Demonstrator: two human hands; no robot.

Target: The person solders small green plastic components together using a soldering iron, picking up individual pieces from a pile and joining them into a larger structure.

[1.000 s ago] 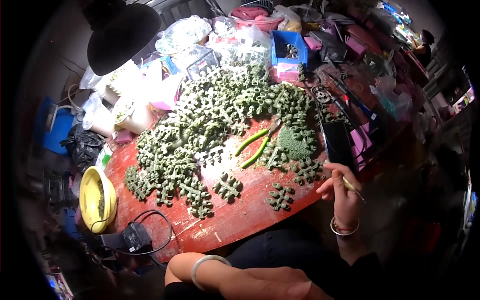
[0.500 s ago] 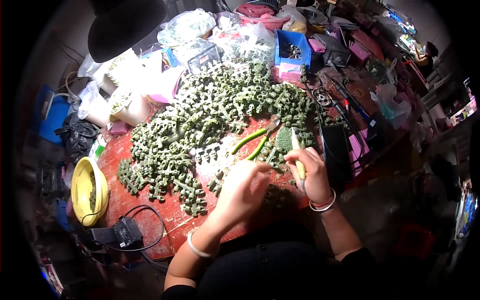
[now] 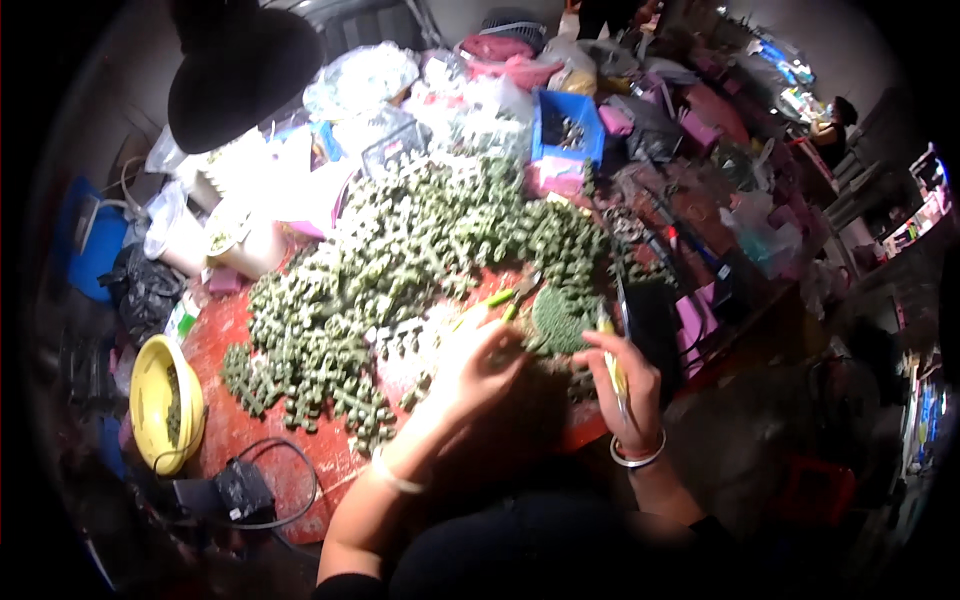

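My right hand point(image 3: 628, 385) is closed round a slim yellow pen-shaped tool point(image 3: 613, 365), its tip pointing away from me. Left of it, my left hand point(image 3: 480, 368) is raised over the near table edge with fingers curled in; what they hold, if anything, is too blurred to make out. A round green textured pad point(image 3: 563, 318) lies just beyond the two hands. Green-handled cutting pliers point(image 3: 500, 298) rest beside the pad, partly behind my left hand. A big heap of small dark green moulded pieces point(image 3: 430, 225) spreads over the red table point(image 3: 215, 345).
A yellow basin point(image 3: 145, 400) and a black adapter with a cable point(image 3: 245, 490) sit at the left. White tubs point(image 3: 255, 250), a blue bin point(image 3: 570, 125) and plastic bags stand behind the heap. A dark lamp point(image 3: 245, 80) hangs upper left. Another person point(image 3: 835, 130) is far right.
The view has shifted, so the table things sit a little further left and lower. My right hand with the tool has drawn back from the pad; my left hand stays curled.
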